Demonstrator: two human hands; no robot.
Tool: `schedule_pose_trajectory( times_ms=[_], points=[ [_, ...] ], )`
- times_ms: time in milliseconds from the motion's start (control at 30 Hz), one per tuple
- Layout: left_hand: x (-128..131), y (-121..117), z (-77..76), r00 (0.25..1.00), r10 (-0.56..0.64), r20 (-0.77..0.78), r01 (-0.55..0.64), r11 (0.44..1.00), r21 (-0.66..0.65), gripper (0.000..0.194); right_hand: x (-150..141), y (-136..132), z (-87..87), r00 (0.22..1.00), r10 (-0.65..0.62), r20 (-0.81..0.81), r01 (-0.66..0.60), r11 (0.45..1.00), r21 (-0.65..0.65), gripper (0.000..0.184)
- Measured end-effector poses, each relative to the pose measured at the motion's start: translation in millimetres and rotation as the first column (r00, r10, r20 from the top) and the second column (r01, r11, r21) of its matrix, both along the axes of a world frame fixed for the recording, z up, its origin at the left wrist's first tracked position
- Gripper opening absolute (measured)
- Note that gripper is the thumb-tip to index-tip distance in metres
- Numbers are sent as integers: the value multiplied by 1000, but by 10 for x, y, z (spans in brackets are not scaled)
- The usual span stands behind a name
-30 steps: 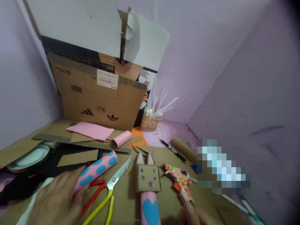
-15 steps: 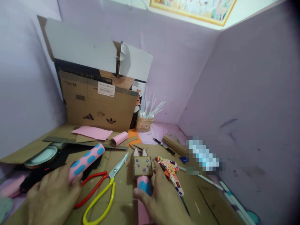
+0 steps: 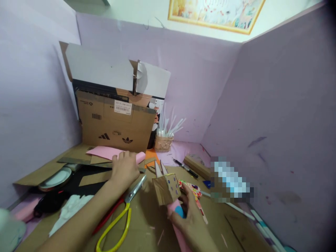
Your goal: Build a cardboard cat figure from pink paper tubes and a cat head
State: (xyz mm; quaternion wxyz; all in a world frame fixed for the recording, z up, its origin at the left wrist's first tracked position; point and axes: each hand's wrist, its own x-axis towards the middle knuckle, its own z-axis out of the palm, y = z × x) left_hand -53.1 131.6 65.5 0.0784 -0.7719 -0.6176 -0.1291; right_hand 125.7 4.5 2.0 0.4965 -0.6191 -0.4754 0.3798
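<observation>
My right hand (image 3: 190, 211) is closed around the pink, blue-dotted body of a paper animal figure (image 3: 168, 190). Its cardboard box head has pointed ears and drawn marks, and it tilts to the right. My left hand (image 3: 125, 169) reaches to the back with curled fingers, against a plain pink paper tube (image 3: 140, 157). What lies under that palm is hidden, and the other spotted tube is out of sight. Beneath my left forearm lie scissors (image 3: 127, 206) with red and yellow handles, blades apart. A flower-patterned glue gun (image 3: 195, 192) rests behind my right hand, partly covered.
A cardboard box (image 3: 112, 122) stands at the back left, beside a basket (image 3: 164, 142) of white sticks. Pink paper (image 3: 102, 152), a pen (image 3: 185, 168) and a crumpled white cloth (image 3: 70, 210) lie about. Purple walls enclose the cardboard-covered surface.
My left hand has moved from the front left, where it held the spotted tube, to the plain tube at the back. My right hand has gripped the figure and tilted it. The view has shifted slightly.
</observation>
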Motion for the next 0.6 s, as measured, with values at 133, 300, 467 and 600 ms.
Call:
schedule_pose_trajectory(
  times_ms=[133,300,467,600],
  points=[
    [72,347,-140,1000,6,10,-5,992,-127,34,131,-75,-21,896,54,-441,-13,995,96,74],
    [-94,430,-143,1000,22,9,-20,980,-198,39,175,-113,83,767,41,-641,-19,999,41,69],
    [-265,380,31,1000,30,-5,-30,969,-244,41,143,-64,187,673,52,-738,4,997,74,63],
    [-180,470,75,999,29,-27,-37,949,-314,33,114,-33,153,669,82,-738,7,993,117,58]
  ],
)
